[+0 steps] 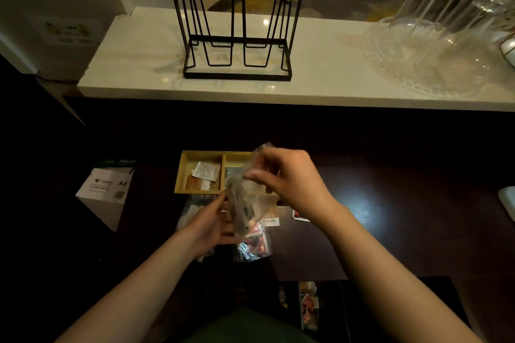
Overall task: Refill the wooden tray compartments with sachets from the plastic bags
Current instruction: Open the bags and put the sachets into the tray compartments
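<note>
Both hands hold 1 clear plastic bag (pixel 245 198) upright above the near edge of the wooden tray (pixel 185 172), which sits on the dark table (pixel 390 217). The left hand (pixel 214 221) is closed around the bag's lower part, palm cupping it from the side; this likely steadies the weight so the sachets stay at the bottom. The right hand (pixel 289 175) is pinched on the bag's upper edge, thumb against fingers, the film pulled upward; judged as working the mouth open or reaching for the contents, but motion blur hides which. Holding the bag directly over the tray would keep any spill inside the compartments. The left compartment shows 2 or 3 loose sachets (pixel 206 171), pale and brown, lying flat and leaving bare wood, so it appears underfilled. The next compartment is mostly hidden behind the bag. More bags of sachets (pixel 255 243) lie on the table near the person, touching or overlapping the held one in view; staged close, presumably for taking in turn. A wire rack (pixel 237 22) stands on the pale counter (pixel 139 64) beyond, uninvolved.
</note>
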`<state>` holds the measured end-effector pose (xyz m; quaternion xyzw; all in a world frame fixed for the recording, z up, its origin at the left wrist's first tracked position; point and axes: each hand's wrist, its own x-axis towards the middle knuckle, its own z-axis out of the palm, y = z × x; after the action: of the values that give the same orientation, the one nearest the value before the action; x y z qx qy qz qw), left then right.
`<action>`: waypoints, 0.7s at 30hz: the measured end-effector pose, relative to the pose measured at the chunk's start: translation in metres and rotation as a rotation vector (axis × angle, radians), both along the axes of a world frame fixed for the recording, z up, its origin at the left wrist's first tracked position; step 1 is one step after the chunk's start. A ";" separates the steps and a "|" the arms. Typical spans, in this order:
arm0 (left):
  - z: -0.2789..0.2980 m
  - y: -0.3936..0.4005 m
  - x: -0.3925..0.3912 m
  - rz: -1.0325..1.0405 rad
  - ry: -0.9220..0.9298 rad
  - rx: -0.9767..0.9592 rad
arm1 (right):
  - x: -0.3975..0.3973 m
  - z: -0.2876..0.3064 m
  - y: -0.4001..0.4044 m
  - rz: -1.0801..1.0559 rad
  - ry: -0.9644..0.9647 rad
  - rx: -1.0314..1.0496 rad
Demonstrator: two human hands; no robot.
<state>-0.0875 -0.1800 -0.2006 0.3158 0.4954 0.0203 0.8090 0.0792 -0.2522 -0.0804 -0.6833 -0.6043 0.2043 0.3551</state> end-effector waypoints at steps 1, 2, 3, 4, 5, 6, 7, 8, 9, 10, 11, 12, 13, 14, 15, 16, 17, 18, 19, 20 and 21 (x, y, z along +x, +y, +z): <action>-0.001 0.001 -0.001 0.066 -0.071 -0.059 | 0.001 0.003 0.003 -0.004 0.020 0.018; -0.001 0.003 -0.002 0.135 -0.118 -0.082 | 0.003 0.003 0.006 -0.006 0.025 0.032; 0.001 0.005 -0.003 0.198 -0.133 -0.065 | 0.006 0.001 0.009 -0.006 0.027 0.040; 0.004 0.007 -0.002 0.240 -0.121 -0.006 | 0.009 -0.002 0.012 -0.013 0.034 0.043; 0.006 0.010 -0.002 0.263 -0.071 0.079 | 0.014 -0.006 0.015 -0.028 0.039 0.038; 0.008 0.013 -0.002 0.276 -0.011 0.161 | 0.018 -0.011 0.017 -0.047 0.038 0.027; 0.008 0.015 -0.004 0.289 0.048 0.229 | 0.023 -0.015 0.020 -0.058 0.027 0.012; 0.008 0.019 -0.005 0.308 0.091 0.281 | 0.027 -0.018 0.022 -0.059 0.010 -0.003; 0.009 0.023 -0.008 0.328 0.125 0.338 | 0.029 -0.020 0.023 -0.053 -0.015 -0.014; 0.009 0.027 -0.011 0.346 0.159 0.405 | 0.031 -0.021 0.025 -0.046 -0.052 -0.021; 0.010 0.031 -0.014 0.358 0.194 0.480 | 0.031 -0.021 0.027 -0.041 -0.096 -0.028; 0.011 0.036 -0.016 0.363 0.229 0.564 | 0.032 -0.022 0.029 -0.040 -0.139 -0.036; 0.014 0.041 -0.019 0.361 0.268 0.659 | 0.032 -0.024 0.032 -0.038 -0.168 -0.047; 0.017 0.046 -0.021 0.349 0.314 0.765 | 0.033 -0.025 0.035 -0.035 -0.177 -0.060; 0.019 0.051 -0.024 0.327 0.360 0.876 | 0.035 -0.028 0.038 -0.030 -0.171 -0.074; 0.022 0.055 -0.026 0.304 0.402 0.982 | 0.036 -0.032 0.041 -0.024 -0.158 -0.088; 0.024 0.058 -0.028 0.285 0.443 1.073 | 0.037 -0.035 0.044 -0.017 -0.142 -0.101; 0.027 0.061 -0.029 0.268 0.474 1.145 | 0.037 -0.039 0.046 -0.010 -0.125 -0.112; 0.030 0.062 -0.030 0.258 0.504 1.196 | 0.037 -0.043 0.049 0.001 -0.109 -0.119; 0.033 0.064 -0.031 0.251 0.534 1.230 | 0.037 -0.048 0.051 0.013 -0.094 -0.124; 0.034 0.066 -0.032 0.248 0.562 1.256 | 0.037 -0.051 0.052 0.027 -0.075 -0.127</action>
<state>-0.1195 -0.1142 -0.1665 0.6579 0.6128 0.3127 0.3062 0.1160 -0.1997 -0.1316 -0.7032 -0.6123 0.2214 0.2856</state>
